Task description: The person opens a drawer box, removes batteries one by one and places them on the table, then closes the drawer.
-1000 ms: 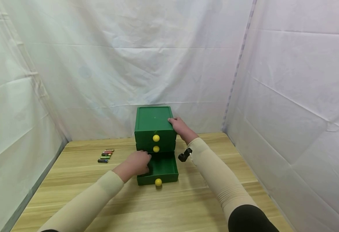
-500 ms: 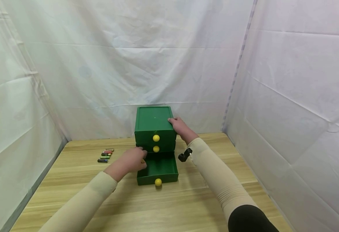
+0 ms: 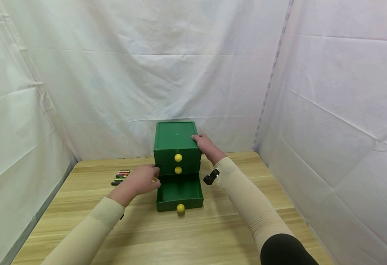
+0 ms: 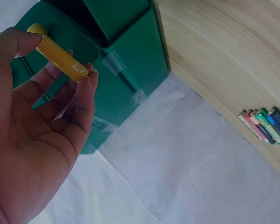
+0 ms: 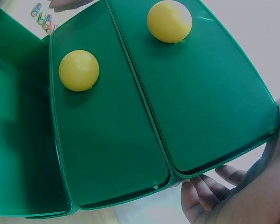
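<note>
An orange-yellow battery (image 4: 63, 58) is pinched between the thumb and fingertips of my left hand (image 3: 139, 180), just left of a green drawer cabinet (image 3: 176, 134). The cabinet's bottom drawer (image 3: 181, 191) is pulled out, and its visible floor is bare. Both upper drawers are closed, each with a round yellow knob (image 5: 79, 70). My right hand (image 3: 208, 145) grips the cabinet's right side, thumb on the top edge and the other fingers along the side wall. In the right wrist view, fingers (image 5: 207, 191) show beside the drawer fronts.
Several batteries (image 3: 119, 178) lie in a row on the wooden table (image 3: 180, 239), left of the cabinet and partly behind my left hand. White cloth (image 3: 193, 66) hangs behind and on both sides of the table.
My left hand has moved left and slightly up, out from over the open drawer, and the battery in it now shows. My right hand and the cabinet have stayed still.
</note>
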Available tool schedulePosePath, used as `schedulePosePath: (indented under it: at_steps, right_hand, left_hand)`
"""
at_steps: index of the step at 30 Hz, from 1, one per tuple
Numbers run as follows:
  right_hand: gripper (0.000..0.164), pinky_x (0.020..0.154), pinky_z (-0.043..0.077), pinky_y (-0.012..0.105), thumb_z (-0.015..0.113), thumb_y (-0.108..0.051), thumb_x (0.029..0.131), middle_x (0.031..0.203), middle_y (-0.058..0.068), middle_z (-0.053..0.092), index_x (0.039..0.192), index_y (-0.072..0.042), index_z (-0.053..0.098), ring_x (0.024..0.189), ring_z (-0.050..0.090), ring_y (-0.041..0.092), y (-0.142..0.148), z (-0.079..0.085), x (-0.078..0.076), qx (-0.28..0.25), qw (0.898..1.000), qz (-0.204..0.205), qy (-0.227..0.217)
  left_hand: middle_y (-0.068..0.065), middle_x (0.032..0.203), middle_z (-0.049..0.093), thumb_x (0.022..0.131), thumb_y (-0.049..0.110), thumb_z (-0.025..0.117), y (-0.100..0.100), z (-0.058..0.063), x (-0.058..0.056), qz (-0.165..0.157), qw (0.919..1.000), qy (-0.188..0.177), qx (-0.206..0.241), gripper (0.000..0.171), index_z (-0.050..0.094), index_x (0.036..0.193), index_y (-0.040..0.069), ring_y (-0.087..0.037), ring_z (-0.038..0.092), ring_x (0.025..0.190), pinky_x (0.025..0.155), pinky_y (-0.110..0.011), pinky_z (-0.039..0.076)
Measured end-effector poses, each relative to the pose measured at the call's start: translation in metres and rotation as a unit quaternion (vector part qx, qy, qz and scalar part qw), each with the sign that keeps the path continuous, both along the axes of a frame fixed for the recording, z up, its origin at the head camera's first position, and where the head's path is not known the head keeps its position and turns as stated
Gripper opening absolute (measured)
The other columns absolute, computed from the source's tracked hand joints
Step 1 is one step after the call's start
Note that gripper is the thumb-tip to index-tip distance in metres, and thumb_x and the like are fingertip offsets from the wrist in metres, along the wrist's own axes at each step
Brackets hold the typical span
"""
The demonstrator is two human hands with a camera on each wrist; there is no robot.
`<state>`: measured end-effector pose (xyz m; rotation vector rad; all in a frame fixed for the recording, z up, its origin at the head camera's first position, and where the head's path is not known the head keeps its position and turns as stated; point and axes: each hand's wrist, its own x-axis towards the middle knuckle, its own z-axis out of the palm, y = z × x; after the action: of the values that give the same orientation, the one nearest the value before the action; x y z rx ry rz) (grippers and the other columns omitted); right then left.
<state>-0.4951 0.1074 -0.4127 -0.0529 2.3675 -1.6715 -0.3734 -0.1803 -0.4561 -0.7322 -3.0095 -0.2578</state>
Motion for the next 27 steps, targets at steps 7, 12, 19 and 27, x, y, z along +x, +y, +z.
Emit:
schedulePosePath:
  at_steps: [7, 12, 19, 27]
  right_hand:
    - [0.076, 0.111, 0.038, 0.051, 0.045, -0.052, 0.104, 0.149, 0.020, 0.039, 0.156, -0.002, 0.023, 0.134, 0.046, 0.035, 0.000, 0.000, 0.001, 0.003, 1.000, -0.001, 0.002]
    - [0.075, 0.111, 0.039, 0.051, 0.045, -0.052, 0.104, 0.148, 0.020, 0.040, 0.155, -0.002, 0.024, 0.133, 0.046, 0.035, 0.000, 0.000, 0.002, 0.008, 1.000, -0.001, 0.005]
    - [0.075, 0.111, 0.038, 0.051, 0.045, -0.050, 0.104, 0.151, 0.020, 0.038, 0.157, -0.002, 0.021, 0.136, 0.044, 0.035, -0.001, 0.001, 0.002, -0.001, 1.000, -0.001, 0.000]
    - [0.076, 0.112, 0.038, 0.051, 0.045, -0.051, 0.104, 0.151, 0.020, 0.037, 0.157, -0.002, 0.021, 0.135, 0.044, 0.036, -0.001, 0.002, 0.004, 0.002, 1.000, -0.003, 0.000]
  left_hand:
    - [0.004, 0.083, 0.055, 0.088, 0.032, 0.070, -0.019, 0.005, 0.001, 0.008, 0.9998, 0.011, 0.015, 0.018, 0.060, 0.086, 0.016, -0.015, 0.052, 0.069, 0.066, -0.036, 0.048]
    - [0.004, 0.080, 0.055, 0.088, 0.031, 0.067, -0.033, 0.007, -0.004, 0.018, 0.9994, 0.009, 0.029, 0.018, 0.057, 0.083, 0.017, -0.017, 0.049, 0.067, 0.066, -0.036, 0.046]
    - [0.001, 0.081, 0.059, 0.089, 0.030, 0.069, -0.051, 0.012, -0.008, 0.033, 0.9980, 0.022, 0.049, 0.018, 0.059, 0.083, 0.016, -0.019, 0.052, 0.068, 0.068, -0.041, 0.048]
    - [-0.008, 0.100, 0.068, 0.091, 0.032, 0.067, -0.073, 0.027, -0.006, 0.076, 0.9943, 0.017, 0.073, 0.019, 0.064, 0.092, 0.013, -0.025, 0.063, 0.082, 0.075, -0.049, 0.053]
